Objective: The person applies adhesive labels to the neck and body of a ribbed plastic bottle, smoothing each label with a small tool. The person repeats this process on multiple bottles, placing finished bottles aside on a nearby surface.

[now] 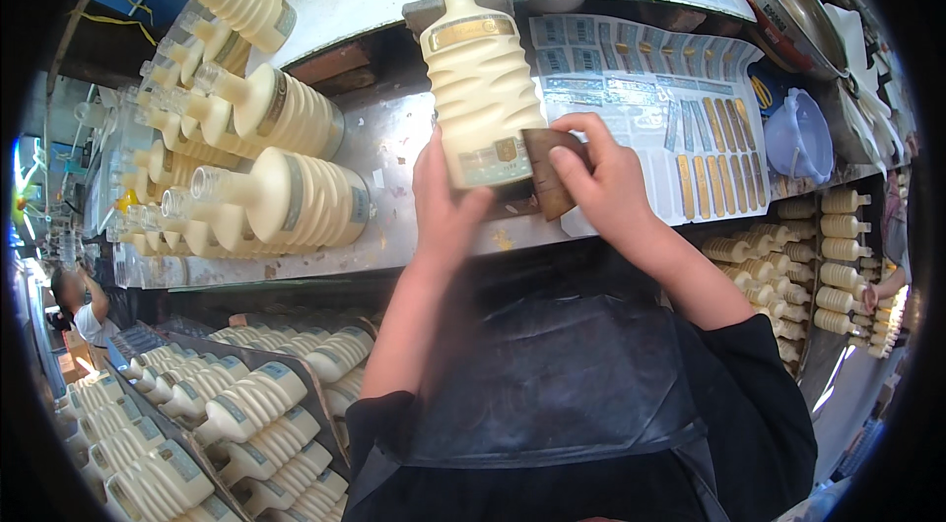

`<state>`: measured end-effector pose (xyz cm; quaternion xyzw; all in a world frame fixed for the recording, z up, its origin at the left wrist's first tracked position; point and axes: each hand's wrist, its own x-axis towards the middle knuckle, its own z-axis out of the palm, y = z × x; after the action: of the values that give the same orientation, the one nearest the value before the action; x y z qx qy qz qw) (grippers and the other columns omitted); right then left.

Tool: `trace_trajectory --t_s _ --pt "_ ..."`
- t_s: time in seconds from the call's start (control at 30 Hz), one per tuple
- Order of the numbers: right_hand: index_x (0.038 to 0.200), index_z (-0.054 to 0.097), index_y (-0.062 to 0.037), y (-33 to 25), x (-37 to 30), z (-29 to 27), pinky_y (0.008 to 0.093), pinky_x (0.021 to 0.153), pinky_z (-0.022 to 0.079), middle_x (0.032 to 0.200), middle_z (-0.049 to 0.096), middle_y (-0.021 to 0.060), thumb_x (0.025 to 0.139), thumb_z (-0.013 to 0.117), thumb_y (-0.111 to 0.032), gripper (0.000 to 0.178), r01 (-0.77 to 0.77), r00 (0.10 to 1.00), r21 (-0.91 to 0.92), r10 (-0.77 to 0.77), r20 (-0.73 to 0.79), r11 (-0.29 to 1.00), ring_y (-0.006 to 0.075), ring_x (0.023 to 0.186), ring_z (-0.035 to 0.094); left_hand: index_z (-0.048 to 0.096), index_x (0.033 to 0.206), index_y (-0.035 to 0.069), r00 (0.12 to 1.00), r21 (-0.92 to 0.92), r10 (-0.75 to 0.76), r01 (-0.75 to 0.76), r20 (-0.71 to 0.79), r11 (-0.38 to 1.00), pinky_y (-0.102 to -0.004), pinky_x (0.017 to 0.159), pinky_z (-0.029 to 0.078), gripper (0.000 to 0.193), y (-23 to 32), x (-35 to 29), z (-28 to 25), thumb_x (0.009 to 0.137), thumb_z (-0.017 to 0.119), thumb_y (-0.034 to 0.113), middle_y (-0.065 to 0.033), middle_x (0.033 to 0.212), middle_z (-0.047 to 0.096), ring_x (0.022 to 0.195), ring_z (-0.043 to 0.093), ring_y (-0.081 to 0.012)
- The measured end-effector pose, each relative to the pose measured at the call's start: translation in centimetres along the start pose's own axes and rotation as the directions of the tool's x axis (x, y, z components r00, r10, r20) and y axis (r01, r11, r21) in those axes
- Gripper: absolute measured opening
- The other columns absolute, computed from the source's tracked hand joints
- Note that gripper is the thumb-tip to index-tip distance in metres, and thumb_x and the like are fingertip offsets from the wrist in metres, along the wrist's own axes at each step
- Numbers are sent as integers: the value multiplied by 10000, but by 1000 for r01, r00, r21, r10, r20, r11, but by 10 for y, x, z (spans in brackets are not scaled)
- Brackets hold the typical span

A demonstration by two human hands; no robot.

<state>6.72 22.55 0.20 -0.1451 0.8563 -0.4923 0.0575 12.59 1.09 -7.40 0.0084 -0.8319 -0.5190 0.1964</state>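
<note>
Head view: I look down on a worn metal desk (389,143), its bare top scuffed and spotted with stains and scraps.
Cream bottle: in front of me over the desk, neck pointing away, a dark grey rest (426,14) behind its shoulders; the bottle (480,94) has wavy ridges, a gold label above and a pale one near its base.
Left hand: my fingers close round the bottle's lower left side, the thumb of this hand (443,185) blurred at its base.
Right hand: my fingers grip a brown block (552,177) against the bottle's lower right side; the hand (616,177) comes in from the right.
Label sheet: the sheet (636,94), blue and gold, lies at the right, beside a pale purple bucket (799,136).
Bottle cluster: more cream bottles (296,195) crowd the desk's left end.
Racks: below, bottles lie in rows on the left rack (317,394) and right rack (810,325).
Room: a person in white (94,323) is at far left; another person's hand (871,297) shows at far right.
</note>
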Motion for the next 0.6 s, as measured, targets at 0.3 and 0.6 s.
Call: trace_trajectory --t_s 0.3,0.6 --pt "1106 691 -32 11 -7 3 311 771 551 998 734 85 920 712 -1 190 232 943 -110 -251 -219 966 191 846 708 557 1450 25 972 362 213 -163 -100 918 -441 1095 395 800 29 14 -5 770 890 285 -144 1350 619 1269 548 -319" --pt "1010 728 -48 -46 1 -14 335 735 534 1006 754 86 726 746 -5 287 674 667 -416 -745 -13 611 251 879 733 644 1354 21 946 452 290 -198 -143 870 -479 1127 320 744 45 19 -2 701 852 310 -133 1207 696 1215 582 -327"
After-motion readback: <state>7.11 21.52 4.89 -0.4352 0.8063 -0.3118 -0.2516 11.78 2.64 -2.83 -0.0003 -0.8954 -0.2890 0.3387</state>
